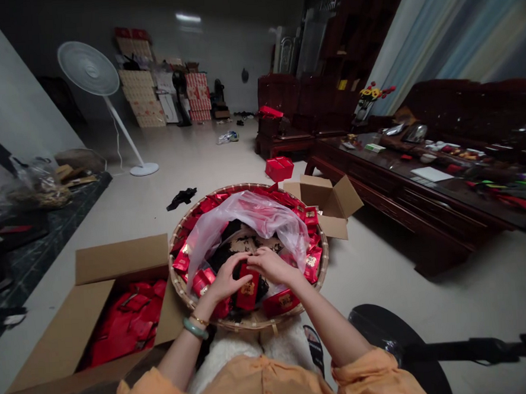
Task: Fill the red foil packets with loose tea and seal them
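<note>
Between my two hands, over the middle of a round woven basket [326, 255], stands a red packet [247, 288] with gold print. My left hand [230, 276] is closed around its upper left side. My right hand [269, 264] has its fingers pinched at the packet's top edge, close to the left fingertips. Behind the hands, a clear pinkish plastic bag [264, 212] lies open in the basket, with dark, loose stuff [222, 256] inside that I cannot name. Several red packets [311, 264] line the basket around the bag.
At the left is an open cardboard box [122, 259] full of red packets [130, 321]. A smaller open box [319, 196] and a red box [279, 168] stand beyond the basket. A long dark table [378, 181] runs along the right; a white fan [144, 168] stands behind left.
</note>
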Motion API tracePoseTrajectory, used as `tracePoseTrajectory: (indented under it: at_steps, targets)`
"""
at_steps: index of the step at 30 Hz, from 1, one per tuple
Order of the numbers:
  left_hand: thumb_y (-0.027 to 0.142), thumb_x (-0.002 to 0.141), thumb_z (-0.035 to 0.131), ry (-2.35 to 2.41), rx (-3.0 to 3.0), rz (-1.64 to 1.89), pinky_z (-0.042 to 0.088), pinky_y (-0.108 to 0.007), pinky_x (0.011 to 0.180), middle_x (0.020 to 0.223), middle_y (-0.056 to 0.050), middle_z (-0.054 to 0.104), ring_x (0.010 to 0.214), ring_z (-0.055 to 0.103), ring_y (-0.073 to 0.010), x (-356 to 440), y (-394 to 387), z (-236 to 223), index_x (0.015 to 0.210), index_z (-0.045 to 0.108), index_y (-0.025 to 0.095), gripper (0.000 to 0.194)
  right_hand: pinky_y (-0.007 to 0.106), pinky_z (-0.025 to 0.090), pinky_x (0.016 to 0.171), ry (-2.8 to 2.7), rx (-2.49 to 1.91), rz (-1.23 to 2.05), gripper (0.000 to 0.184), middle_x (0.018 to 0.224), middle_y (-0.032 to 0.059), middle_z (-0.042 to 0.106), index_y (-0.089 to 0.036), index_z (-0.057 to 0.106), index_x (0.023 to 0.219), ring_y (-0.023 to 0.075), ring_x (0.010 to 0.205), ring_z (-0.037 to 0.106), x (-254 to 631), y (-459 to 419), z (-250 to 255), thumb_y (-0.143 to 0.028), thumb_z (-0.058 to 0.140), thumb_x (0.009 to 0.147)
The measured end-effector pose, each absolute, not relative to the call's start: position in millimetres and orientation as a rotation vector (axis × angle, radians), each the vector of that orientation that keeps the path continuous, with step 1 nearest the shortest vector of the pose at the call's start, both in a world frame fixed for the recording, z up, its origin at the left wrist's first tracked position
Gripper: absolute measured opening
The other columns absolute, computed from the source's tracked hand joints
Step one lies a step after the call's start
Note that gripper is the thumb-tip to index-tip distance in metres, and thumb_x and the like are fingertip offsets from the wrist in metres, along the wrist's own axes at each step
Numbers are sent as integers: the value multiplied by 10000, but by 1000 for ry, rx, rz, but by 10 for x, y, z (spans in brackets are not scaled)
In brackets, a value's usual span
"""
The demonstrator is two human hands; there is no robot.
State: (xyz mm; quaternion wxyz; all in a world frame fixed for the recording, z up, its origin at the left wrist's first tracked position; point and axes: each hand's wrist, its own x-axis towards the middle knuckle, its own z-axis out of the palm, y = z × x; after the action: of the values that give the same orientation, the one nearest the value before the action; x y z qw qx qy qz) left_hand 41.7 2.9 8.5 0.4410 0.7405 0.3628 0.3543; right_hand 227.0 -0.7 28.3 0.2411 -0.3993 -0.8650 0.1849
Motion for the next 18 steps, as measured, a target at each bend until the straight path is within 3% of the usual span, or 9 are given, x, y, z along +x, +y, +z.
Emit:
tracePoseTrajectory:
  at_steps: [5, 10, 14, 18]
  targets:
    - [362, 687, 686, 806, 2053, 637, 401, -329, 914, 1035, -61, 642, 977, 562, -220, 287, 188, 327, 983, 642, 219, 332, 251, 351, 662, -2271, -971, 605, 281, 654, 8, 491, -201, 688, 791, 139, 659, 427, 2269, 4, 343, -371, 481, 878]
    - [411, 642, 719, 745, 2090, 555, 414, -270, 818, 877, -28, 646, 861, 561, -195, 259, 282, 313, 824, 670, 202, 282, 246, 362, 630, -2126, -1050, 737, 208, 675, 0, 484, -213, 701, 792, 142, 694, 459, 2250, 25, 277, -388, 590, 811]
    - [423, 659, 696, 738, 2054, 561, 413, -238, 727, 774, -7, 598, 762, 536, -162, 298, 294, 236, 682, 639, 179, 251, 260, 388, 693, -1900, -1109, 796, 158, 712, -2, 537, -206, 685, 746, 147, 742, 496, 2212, 30, 227, -364, 671, 740]
    - [429, 702, 656, 875, 1960, 797, 405, -261, 779, 868, -36, 588, 806, 540, -164, 314, 308, 93, 582, 586, 164, 299, 283, 421, 799, -1432, -1052, 919, 212, 912, 22, 618, -204, 630, 945, 154, 867, 558, 2219, -40, 138, -318, 629, 767]
